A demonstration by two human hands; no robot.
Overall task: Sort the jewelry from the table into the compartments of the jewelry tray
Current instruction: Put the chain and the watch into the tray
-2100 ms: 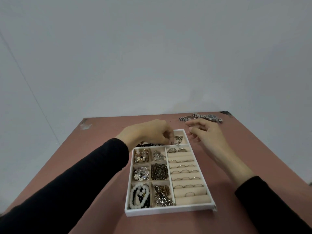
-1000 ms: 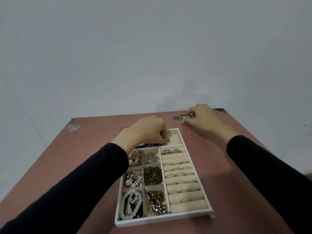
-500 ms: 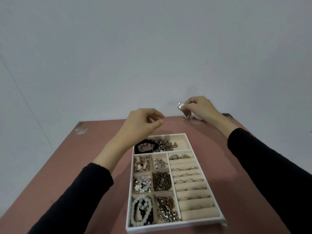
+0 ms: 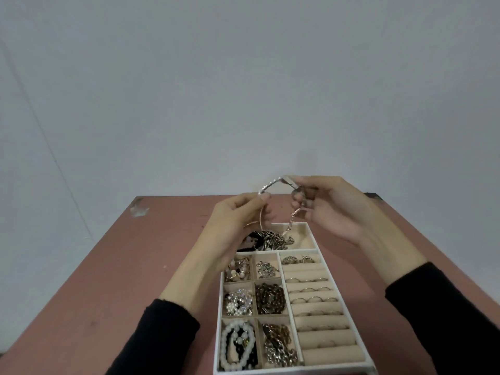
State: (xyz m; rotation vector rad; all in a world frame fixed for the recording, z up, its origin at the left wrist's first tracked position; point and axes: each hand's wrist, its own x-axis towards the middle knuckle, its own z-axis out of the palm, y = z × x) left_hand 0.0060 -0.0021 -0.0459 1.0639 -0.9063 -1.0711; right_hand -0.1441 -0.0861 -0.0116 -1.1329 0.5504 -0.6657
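Note:
A silver metal-band watch (image 4: 273, 184) hangs in the air above the far end of the white jewelry tray (image 4: 354, 323). My right hand (image 4: 332, 207) grips its case end and my left hand (image 4: 238, 215) pinches the other end of the band between thumb and fingers. A loose strap end (image 4: 293, 220) dangles toward the tray's wide top compartment (image 4: 304, 238), which holds a dark pile of chains. The smaller compartments on the left hold beads, chains and a white pearl bracelet (image 4: 238, 345). Ring rolls (image 4: 313, 299) on the right hold several rings.
The tray lies on a reddish-brown table (image 4: 135, 280) that ends at a pale grey wall. A scuffed light patch (image 4: 139, 209) marks the table's far left corner. Black sleeves cover both forearms.
My right hand picked the watch off the far table edge and brought it over the tray. My left hand left the top compartment, rose and took hold of the band's other end.

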